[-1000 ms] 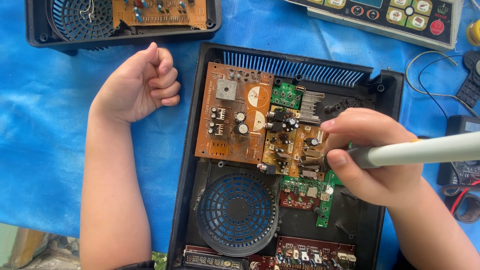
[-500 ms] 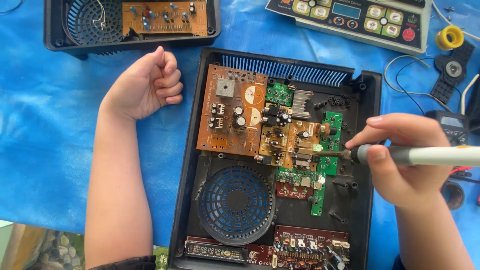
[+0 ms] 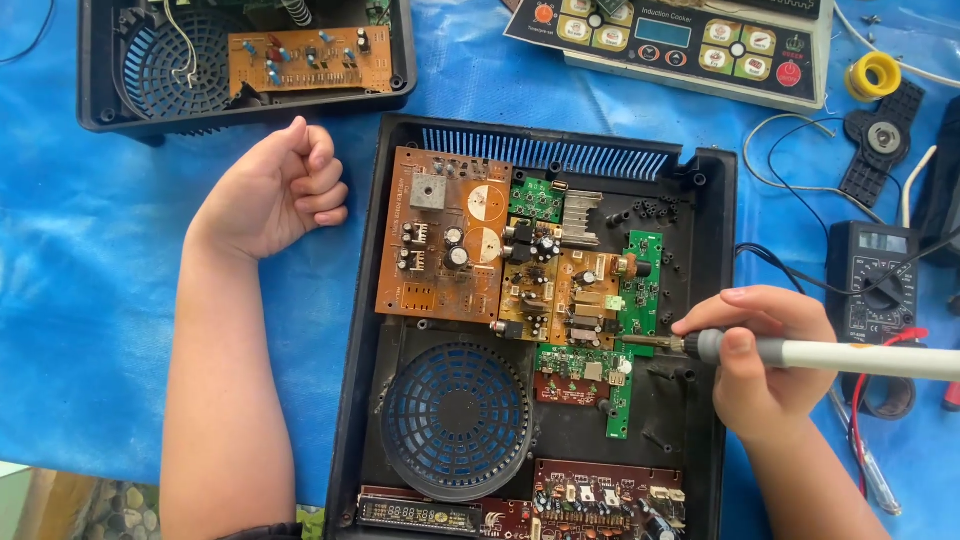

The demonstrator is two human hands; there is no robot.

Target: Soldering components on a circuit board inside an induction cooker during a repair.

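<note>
Right hand (image 3: 770,375) gripped the iron (image 3: 800,352), tip at green board (image 3: 640,280). Left hand (image 3: 275,190) fisted, empty. Best: brace wrist, brief contact.

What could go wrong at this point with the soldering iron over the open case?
The right hand holds the soldering iron close to its metal end, so fingers might get burned. Its tip lies beside the green circuit board, crowded with parts, and might touch a neighbouring one. The left hand rests fisted, steadying nothing.
</note>
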